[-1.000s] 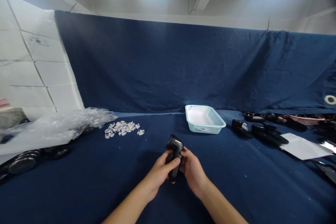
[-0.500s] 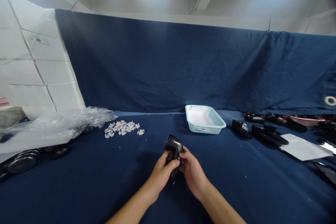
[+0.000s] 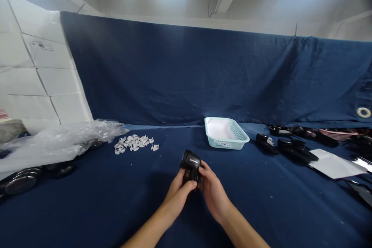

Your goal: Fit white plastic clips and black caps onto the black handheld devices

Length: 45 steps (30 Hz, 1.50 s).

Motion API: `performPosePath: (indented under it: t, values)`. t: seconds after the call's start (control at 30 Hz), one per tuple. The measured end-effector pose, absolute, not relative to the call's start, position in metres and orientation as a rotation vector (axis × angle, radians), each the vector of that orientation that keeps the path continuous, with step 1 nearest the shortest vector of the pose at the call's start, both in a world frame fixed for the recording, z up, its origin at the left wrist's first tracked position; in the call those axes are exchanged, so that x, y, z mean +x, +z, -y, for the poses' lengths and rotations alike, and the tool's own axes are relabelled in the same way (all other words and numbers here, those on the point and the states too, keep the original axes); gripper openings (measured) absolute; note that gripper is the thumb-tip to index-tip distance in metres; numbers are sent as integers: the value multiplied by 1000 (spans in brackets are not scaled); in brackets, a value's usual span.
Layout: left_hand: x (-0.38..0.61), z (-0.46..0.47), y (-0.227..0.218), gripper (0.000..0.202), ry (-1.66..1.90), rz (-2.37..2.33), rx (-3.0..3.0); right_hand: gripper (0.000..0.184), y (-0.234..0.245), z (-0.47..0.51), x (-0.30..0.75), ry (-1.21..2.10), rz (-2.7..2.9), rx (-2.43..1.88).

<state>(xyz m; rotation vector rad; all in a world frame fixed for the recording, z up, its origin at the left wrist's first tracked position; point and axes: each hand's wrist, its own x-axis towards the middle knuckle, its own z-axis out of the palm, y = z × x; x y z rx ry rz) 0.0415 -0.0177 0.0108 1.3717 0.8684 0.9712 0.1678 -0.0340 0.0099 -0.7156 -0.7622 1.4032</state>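
A small black handheld device (image 3: 190,161) with a round head is held upright over the blue cloth table (image 3: 122,193), both my hands on its handle. My left hand (image 3: 178,195) wraps the handle from the left, thumb across the front. Gripping it from the right is my right hand (image 3: 211,190), with fingers curled against the handle just below the head. The lower part of the handle is hidden between my palms.
A pale green plastic basket (image 3: 226,133) stands behind the device. Small white plastic pieces (image 3: 134,143) lie to its left, beside crumpled clear plastic (image 3: 61,139) and black round parts (image 3: 20,182). More black devices (image 3: 290,148) and white paper (image 3: 334,164) lie at the right.
The device has tilted so its round head points more to the left and sits slightly higher; both hands shifted a little up the handle.
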Motion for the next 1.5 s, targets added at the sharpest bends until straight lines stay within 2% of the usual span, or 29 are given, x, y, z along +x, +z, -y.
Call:
performPosePath:
  t: [0.47,0.93,1.5]
  values:
    - [40,16,3,46,981,-867,1454,29,14,36,165,1435,786,-706]
    - [40,21,4,52,992,-923,1510,31,10,35,164,1417,804,-714]
    - [40,28,16,35,1052,-917,1616,33,12,39,166,1373,928,-652]
